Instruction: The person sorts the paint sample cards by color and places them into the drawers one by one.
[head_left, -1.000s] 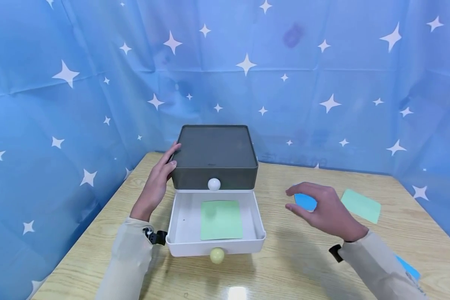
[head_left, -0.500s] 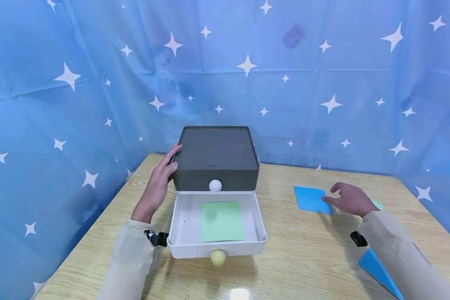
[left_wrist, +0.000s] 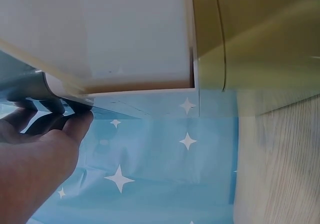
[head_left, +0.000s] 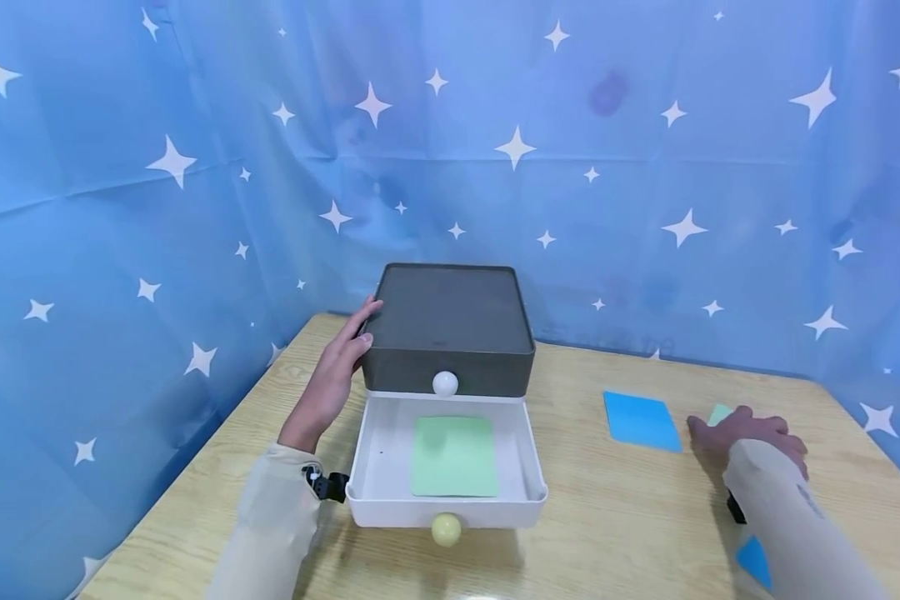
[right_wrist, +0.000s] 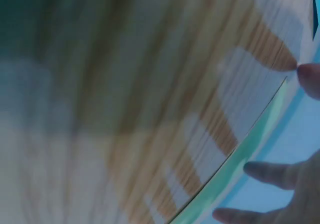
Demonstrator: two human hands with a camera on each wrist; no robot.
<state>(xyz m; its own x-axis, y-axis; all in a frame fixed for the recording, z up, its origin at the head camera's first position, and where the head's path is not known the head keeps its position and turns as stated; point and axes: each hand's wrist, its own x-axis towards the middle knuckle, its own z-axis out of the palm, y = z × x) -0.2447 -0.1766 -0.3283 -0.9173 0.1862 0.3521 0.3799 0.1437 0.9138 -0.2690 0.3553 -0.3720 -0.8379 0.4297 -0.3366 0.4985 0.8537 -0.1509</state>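
My left hand (head_left: 328,383) rests against the left side of a small drawer box with a dark grey top (head_left: 453,312). Its lower white drawer (head_left: 388,467) is pulled out, and a light green sheet of paper (head_left: 453,456) lies flat inside. On the right, my right hand (head_left: 750,433) reaches over another green sheet (head_left: 720,413), covering most of it. The right wrist view shows spread fingers at that green sheet (right_wrist: 250,144); whether they touch it I cannot tell. A blue sheet (head_left: 642,421) lies just left of this hand.
A second blue sheet (head_left: 754,562) lies nearer, partly hidden by the right sleeve. The upper drawer has a white knob (head_left: 445,383), the lower one a yellowish knob (head_left: 446,529). A blue curtain with white stars (head_left: 450,167) hangs behind the wooden table (head_left: 592,517).
My right hand has moved right, from above the blue sheet to the green one, and its fingers have turned downward. My left hand stays at the box. The head view has shifted slightly.
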